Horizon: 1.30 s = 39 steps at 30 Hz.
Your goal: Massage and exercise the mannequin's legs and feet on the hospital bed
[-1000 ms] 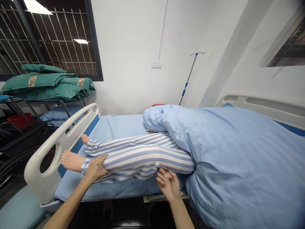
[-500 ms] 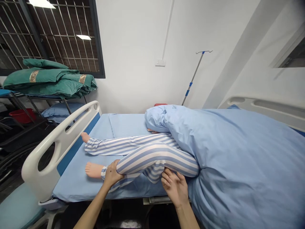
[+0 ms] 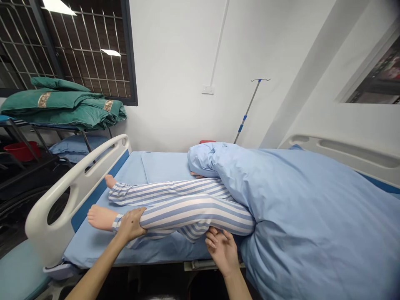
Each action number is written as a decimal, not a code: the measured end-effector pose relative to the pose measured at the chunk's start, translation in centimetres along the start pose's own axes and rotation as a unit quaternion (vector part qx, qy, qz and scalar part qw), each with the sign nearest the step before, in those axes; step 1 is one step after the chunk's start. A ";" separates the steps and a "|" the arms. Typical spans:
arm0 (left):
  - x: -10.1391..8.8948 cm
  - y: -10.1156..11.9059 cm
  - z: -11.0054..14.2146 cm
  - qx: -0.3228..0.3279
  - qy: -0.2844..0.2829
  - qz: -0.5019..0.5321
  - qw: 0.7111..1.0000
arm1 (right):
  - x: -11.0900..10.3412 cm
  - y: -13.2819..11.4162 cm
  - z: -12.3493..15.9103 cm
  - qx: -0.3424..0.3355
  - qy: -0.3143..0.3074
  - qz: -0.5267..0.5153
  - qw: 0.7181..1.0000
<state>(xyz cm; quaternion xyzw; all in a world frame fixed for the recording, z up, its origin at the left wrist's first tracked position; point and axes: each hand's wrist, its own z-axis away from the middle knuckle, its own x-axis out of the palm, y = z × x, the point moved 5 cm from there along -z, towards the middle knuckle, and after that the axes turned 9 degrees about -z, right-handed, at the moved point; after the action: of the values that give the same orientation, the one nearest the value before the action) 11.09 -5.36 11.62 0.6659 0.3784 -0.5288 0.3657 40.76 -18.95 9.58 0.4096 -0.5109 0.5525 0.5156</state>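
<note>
Over the blue bed point(image 3: 93, 254), seen from the head camera, the left hand point(image 3: 131, 225) gripped the dummy's striped leg point(image 3: 193, 214) just above the ankle, while the right hand point(image 3: 222, 250) lay open and cupped beneath the knee, a two-point hold that looked sound for steadying the limb.

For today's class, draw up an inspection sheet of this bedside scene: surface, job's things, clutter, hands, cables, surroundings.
Surface: light blue bed sheet on a hospital bed, with a white end rail.
Job's things: manikin in striped pyjamas, its striped leg bent and bare foot showing; blue duvet covers the upper body.
Clutter: folded green quilts on a rack, red basin below.
Hands: left hand wraps the leg above the ankle; right hand cups beneath it.
Cables: nothing seen.
Surroundings: IV pole, wall socket, barred window.
</note>
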 end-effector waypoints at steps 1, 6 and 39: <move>-1.0 -0.5 0.1 0.011 0.003 -0.024 1.000 | -0.4 0.2 -0.1 0.003 0.004 0.002 1.000; -6.1 -2.4 0.8 0.053 0.024 -0.144 0.988 | -3.7 2.3 -1.2 0.025 0.047 0.024 0.998; 5.0 6.7 -0.5 -0.093 0.037 0.180 0.979 | 2.8 -2.7 0.5 0.001 0.002 0.001 1.000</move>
<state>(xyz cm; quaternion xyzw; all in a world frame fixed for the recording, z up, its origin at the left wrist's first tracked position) 18.05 -7.35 7.37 0.7049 0.3135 -0.3921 0.5011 43.05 -19.16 12.74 0.4083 -0.5094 0.5550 0.5156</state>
